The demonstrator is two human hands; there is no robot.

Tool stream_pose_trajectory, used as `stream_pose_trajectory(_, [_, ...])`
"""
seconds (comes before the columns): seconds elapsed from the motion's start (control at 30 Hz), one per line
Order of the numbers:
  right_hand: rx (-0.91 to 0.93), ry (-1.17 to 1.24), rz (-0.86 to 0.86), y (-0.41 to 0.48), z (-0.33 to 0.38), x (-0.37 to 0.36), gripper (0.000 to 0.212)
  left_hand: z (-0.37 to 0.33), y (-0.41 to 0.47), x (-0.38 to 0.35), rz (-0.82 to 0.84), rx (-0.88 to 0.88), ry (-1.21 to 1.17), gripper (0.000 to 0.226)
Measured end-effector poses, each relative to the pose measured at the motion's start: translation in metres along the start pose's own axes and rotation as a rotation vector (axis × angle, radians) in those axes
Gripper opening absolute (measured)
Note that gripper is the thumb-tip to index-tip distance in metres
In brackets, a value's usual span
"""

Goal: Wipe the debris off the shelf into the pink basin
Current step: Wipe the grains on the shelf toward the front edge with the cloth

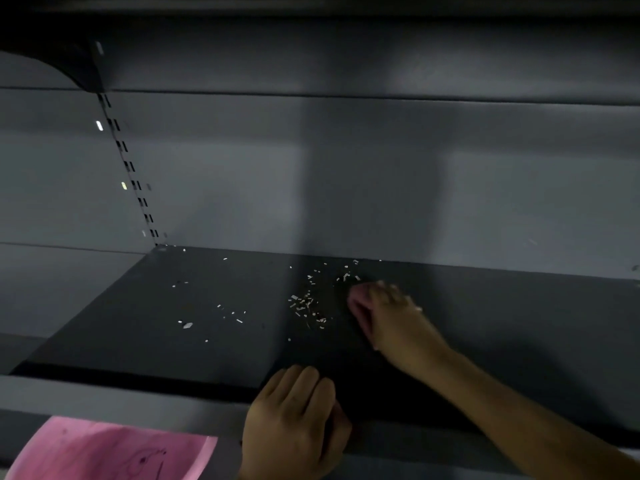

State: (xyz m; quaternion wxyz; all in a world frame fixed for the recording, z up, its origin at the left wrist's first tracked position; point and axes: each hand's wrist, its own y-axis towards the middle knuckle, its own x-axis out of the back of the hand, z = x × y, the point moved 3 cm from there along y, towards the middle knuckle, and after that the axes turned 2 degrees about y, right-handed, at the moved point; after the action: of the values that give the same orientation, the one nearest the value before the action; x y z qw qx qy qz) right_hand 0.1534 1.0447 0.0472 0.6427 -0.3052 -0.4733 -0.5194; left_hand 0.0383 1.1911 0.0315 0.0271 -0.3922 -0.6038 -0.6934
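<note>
A dark shelf (519, 323) carries small white bits of debris (306, 308), thickest near the middle and thinner toward the left. My right hand (391, 317) reaches in from the right and presses a pink cloth (358, 301) onto the shelf just right of the main debris patch. My left hand (294, 420) curls over the shelf's front edge, fingers together. The pink basin (104, 452) sits below the front edge at the lower left, partly cut off by the frame.
A grey back panel (346, 174) closes the shelf behind. A slotted upright (133, 181) runs down the left side, with a bracket and another shelf above. A grey front rail (121, 400) lies between the shelf and the basin.
</note>
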Motion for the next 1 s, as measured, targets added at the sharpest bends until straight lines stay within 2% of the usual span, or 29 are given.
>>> stream_pose_trajectory(0.1, [0.094,0.165,0.059,0.006,0.040,-0.009,0.045,0.001,0.000,0.000,0.031,-0.015,0.001,0.022])
stream_pose_trajectory(0.13, [0.100,0.238,0.034,0.008,0.042,-0.003,0.039,0.001,0.000,0.001,0.037,-0.017,0.000,0.022])
stream_pose_trajectory(0.2, [0.094,0.314,-0.128,0.016,0.024,0.019,0.029,0.001,0.002,0.002,0.038,-0.002,0.000,0.021])
stream_pose_trajectory(0.27, [0.035,0.207,-0.277,0.026,-0.012,0.043,0.030,-0.001,0.003,0.003,0.023,0.014,0.009,0.020])
stream_pose_trajectory(0.3, [-0.039,0.118,-0.286,0.033,-0.034,0.051,0.031,-0.002,0.004,0.003,0.019,0.015,0.009,0.020])
stream_pose_trajectory(0.4, [-0.235,-0.077,-0.195,0.051,-0.092,0.051,0.027,-0.001,0.005,0.003,0.033,0.002,0.024,0.019])
stream_pose_trajectory(0.47, [-0.251,-0.100,-0.205,0.060,-0.102,0.039,0.028,0.000,0.005,0.002,0.041,-0.002,0.041,0.019])
stream_pose_trajectory(0.57, [-0.224,-0.056,-0.260,0.073,-0.083,0.025,0.025,0.000,0.006,0.000,0.026,-0.002,0.057,0.020])
stream_pose_trajectory(0.67, [-0.119,0.003,-0.247,0.084,-0.052,0.011,0.023,-0.001,0.005,0.001,0.016,-0.008,0.061,0.020])
stream_pose_trajectory(0.8, [0.003,0.242,-0.062,0.099,-0.008,0.001,0.022,-0.001,0.005,0.003,0.039,-0.008,0.036,0.021])
stream_pose_trajectory(0.87, [-0.002,0.301,-0.040,0.105,-0.004,0.012,0.023,-0.002,0.005,0.004,0.046,-0.005,0.034,0.020])
stream_pose_trajectory(1.0, [-0.102,0.166,-0.287,0.104,-0.038,0.047,0.022,-0.001,0.004,0.003,0.041,0.005,0.043,0.019])
